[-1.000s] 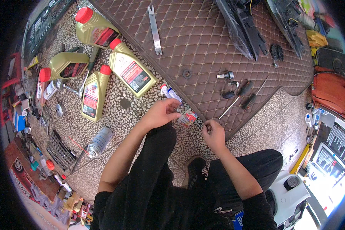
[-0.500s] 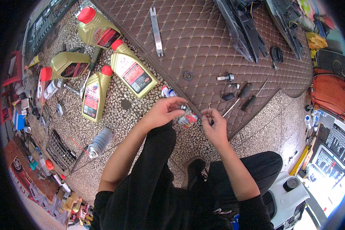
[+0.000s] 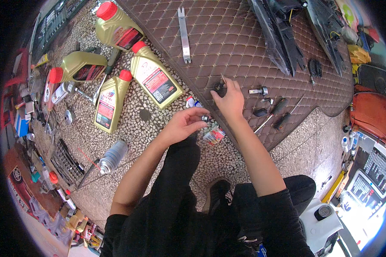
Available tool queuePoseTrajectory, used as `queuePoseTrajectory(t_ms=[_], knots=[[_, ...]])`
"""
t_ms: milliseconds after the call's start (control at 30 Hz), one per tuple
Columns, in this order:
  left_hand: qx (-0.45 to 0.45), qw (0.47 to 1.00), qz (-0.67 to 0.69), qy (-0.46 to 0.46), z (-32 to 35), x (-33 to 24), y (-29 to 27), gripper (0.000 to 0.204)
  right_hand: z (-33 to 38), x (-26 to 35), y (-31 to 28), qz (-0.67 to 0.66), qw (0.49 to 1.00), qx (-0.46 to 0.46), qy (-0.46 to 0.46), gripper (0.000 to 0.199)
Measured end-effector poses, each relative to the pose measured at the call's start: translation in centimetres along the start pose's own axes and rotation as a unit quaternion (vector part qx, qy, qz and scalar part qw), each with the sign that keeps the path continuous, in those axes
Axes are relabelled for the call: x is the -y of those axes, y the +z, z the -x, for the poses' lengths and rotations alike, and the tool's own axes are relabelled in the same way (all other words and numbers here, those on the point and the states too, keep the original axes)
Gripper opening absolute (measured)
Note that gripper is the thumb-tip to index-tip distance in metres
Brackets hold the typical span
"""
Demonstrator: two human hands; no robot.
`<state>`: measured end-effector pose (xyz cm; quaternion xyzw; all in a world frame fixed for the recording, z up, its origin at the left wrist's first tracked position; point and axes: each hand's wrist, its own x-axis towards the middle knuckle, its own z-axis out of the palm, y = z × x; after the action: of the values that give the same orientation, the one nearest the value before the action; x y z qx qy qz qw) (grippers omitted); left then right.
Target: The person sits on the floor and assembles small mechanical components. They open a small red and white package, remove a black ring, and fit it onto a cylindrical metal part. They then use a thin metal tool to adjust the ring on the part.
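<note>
Main change: right hand [image 3: 230,100] is now farther out over the brown quilted mat [image 3: 201,77], up from its near edge, and its fingertips are at the dark ring [image 3: 219,88]. Thumb and fingers are part-spread around the ring, which looks to be on the mat where it was. Can't tell if they grip it or only touch it. A thin pale sliver pokes out past the fingertips; can't make out what it is. Left hand [image 3: 185,125] hardly moves: thumb and fingers pinch a small metal part [image 3: 205,118], near the mat's left edge, above the speckled floor [image 3: 148,135]. My read: left is parked as holder, right does the reaching, so the work now spans two spots, the held part and the ring. Red-and-white packet [image 3: 213,135] is on the floor just near of the left fingertips. Right of the right hand on the mat: bulb-like metal piece [image 3: 258,91], black connector [image 3: 260,112], two black-handled screwdrivers [image 3: 279,106]. Flat silver pry bar [image 3: 184,36] is farther off, far side.
</note>
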<state>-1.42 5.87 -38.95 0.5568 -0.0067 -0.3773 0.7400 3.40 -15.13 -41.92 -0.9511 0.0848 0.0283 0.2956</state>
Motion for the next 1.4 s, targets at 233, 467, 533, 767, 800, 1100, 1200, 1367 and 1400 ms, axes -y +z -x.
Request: queuePoseTrajectory(t_ms=[233,467,533,767,800,1100,1200,1367,1400], knots=[[-0.001,1.0,0.018,0.004,0.4,-0.5,-0.4,0.037,-0.2,-0.1,0.3,0.018,1.0,0.008,-0.003,0.043],[-0.021,0.993,0.114,0.021,0.8,-2.3,0.5,0.037,2.1,1.2,-6.0,-0.388,0.903,0.152,0.102,0.045],[-0.005,0.995,0.1,0.023,0.8,-3.2,0.7,0.037,3.5,2.0,-8.0,-0.402,0.895,0.167,0.093,0.048],[0.011,0.992,0.118,0.048,1.0,-5.6,2.4,0.038,5.7,3.4,-11.0,-0.489,0.845,0.181,0.116,0.05],[0.01,0.991,0.121,0.053,1.0,-5.8,2.5,0.039,5.8,3.5,-11.2,-0.497,0.84,0.182,0.117,0.05],[0.04,0.987,0.143,0.067,0.5,-6.0,2.6,0.041,6.4,3.4,-12.8,-0.576,0.782,0.194,0.138,0.048],[0.046,0.985,0.15,0.065,0.6,-6.5,3.0,0.041,6.5,3.6,-13.3,-0.535,0.816,0.186,0.12,0.049],[0.053,0.986,0.14,0.068,1.0,-8.1,3.8,0.043,6.8,4.5,-14.6,-0.462,0.869,0.162,0.068,0.047],[0.05,0.989,0.123,0.071,1.1,-8.5,3.9,0.044,6.9,4.8,-14.9,-0.44,0.883,0.154,0.05,0.046]])
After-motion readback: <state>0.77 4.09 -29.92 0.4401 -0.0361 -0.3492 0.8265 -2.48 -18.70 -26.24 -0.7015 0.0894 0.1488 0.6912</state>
